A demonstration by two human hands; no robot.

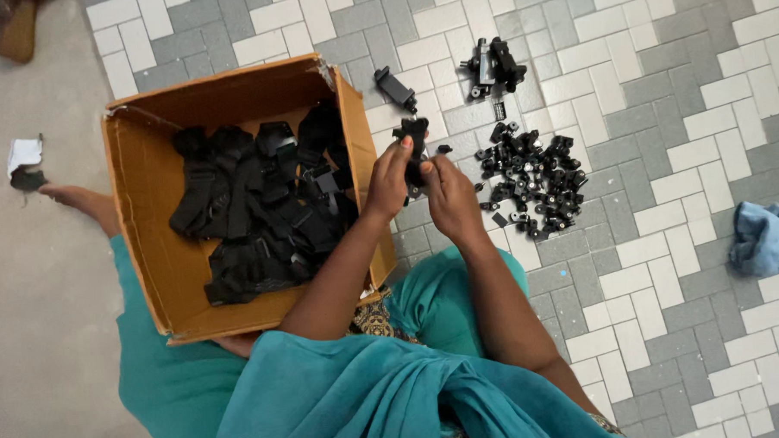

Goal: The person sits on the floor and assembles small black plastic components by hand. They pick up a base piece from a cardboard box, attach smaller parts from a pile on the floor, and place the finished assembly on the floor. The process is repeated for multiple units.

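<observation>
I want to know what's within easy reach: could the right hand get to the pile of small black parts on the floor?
Probably yes. The right hand is beside the pile of small black parts, with only bare tiled floor between them; it does share a black part with the left hand.

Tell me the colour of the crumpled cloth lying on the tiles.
The cloth is light blue, seen at the right edge of the head view.

**Materials and Surface Finish**

The small part (414, 133) held by both hands is black plastic with a matt finish. The loose parts pile (531, 181) is black plastic with small bright metal points. The box (151, 201) is brown corrugated cardboard, matt, holding black woven straps (260, 210). The floor (667, 261) is smooth tile. The blue rag (766, 236) is soft cloth.
</observation>
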